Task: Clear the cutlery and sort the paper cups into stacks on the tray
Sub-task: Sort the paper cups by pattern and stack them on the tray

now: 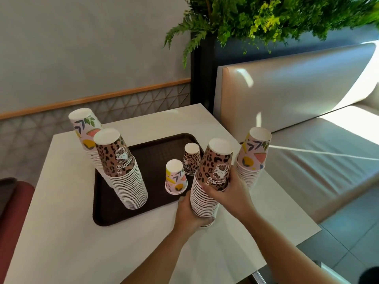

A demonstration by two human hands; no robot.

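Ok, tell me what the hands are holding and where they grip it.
Both hold the leopard-print cup stack: the left hand supports its base, the right hand wraps the side near the top cup.

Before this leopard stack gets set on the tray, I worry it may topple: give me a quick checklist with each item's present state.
1. Left hand supports the base of the held leopard stack: ok.
2. Right hand steadies its upper part: ok.
3. Stack straight: not ok, it leans.
4. Bare space on the tray: ok.
5. Single leopard cup and single floral cup stand close to the path: not ok.
6. Cutlery cleared: cannot tell, none in view.
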